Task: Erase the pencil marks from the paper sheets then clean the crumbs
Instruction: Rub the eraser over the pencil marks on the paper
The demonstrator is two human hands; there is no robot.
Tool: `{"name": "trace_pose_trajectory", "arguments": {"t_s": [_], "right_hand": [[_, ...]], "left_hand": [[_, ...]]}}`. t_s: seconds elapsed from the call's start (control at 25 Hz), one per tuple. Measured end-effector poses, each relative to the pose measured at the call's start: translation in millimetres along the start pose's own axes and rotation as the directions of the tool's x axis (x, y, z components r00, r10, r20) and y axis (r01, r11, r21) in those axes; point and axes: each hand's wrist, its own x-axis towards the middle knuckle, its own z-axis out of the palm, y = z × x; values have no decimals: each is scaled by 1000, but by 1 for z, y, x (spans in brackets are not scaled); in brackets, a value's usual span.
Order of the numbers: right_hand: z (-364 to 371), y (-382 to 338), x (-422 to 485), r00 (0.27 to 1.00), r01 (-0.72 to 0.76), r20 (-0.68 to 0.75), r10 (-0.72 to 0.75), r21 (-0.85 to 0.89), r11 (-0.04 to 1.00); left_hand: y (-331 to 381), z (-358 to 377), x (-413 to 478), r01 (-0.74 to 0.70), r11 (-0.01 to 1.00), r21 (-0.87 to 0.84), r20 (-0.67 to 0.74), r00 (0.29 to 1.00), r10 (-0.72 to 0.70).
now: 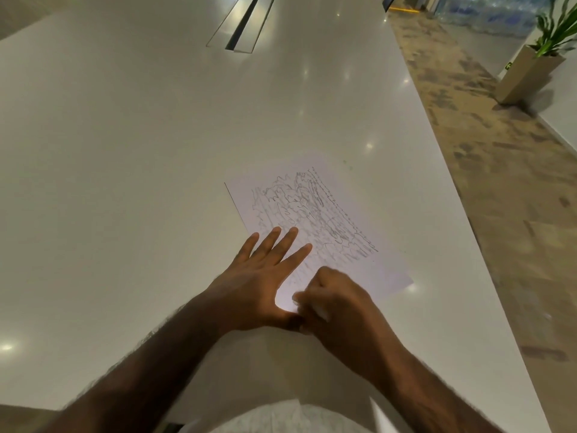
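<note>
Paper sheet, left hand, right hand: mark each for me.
paper sheet (312, 207), head view, on its scribbled middle.
left hand (259, 276), head view, back of the hand.
right hand (340, 300), head view, on its knuckles, gripping a whitish eraser (320, 312).

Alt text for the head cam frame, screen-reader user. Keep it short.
A person's left hand presses flat on a paper sheet covered in pencil scribbles, while the right hand curls around a small pale object, blurred, at the sheet's near edge. The sheet lies on a long white table; a potted plant stands on the floor beyond.
</note>
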Motion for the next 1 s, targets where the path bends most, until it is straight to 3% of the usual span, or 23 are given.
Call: {"name": "trace_pose_trajectory", "arguments": {"t_s": [0.12, 0.16, 0.28, 0.36, 0.44, 0.52, 0.6, 0.72, 0.8, 0.92, 1.0], "right_hand": [[-5, 9, 2, 987, -92, -132, 92, 6, 996], [-4, 3, 2, 985, -131, -115, 132, 13, 991], [-1, 0, -2, 997, -59, -51, 59, -9, 998], [-9, 24, 4, 962, -200, -195, 190, -33, 979], [-12, 26, 7, 926, -301, -243, 288, -18, 953], [4, -4, -2, 973, -188, -144, 178, -62, 980], [9, 1, -8, 978, -153, -153, 141, -75, 985], [-15, 44, 4, 844, -442, -329, 424, 22, 897], [-4, 21, 1, 865, -395, -335, 373, 3, 919], [19, -2, -16, 950, -173, -278, 141, -93, 981], [-1, 36, -5, 881, -361, -348, 320, -60, 931]], "left_hand": [[1, -3, 0, 2, 1000, -11, 19, 1000, -2], [1, -3, -1, 3, 1000, -24, 12, 1000, -3], [0, -2, -2, -10, 999, -50, 0, 1000, 10], [-1, -2, -2, -17, 998, -60, -11, 1000, 17], [-1, -1, -1, -15, 999, -50, -20, 1000, 14], [-1, 2, 1, -6, 999, -34, -9, 1000, 5], [-2, 2, 2, -5, 1000, -28, -22, 1000, 5], [-2, 2, 0, -20, 999, -35, -28, 999, 19], [-2, 2, 1, -10, 999, -33, -22, 1000, 10], [-2, 1, 3, -1, 1000, -16, -23, 1000, 0], [-3, 1, 2, -9, 1000, -11, -21, 1000, 9]]}}
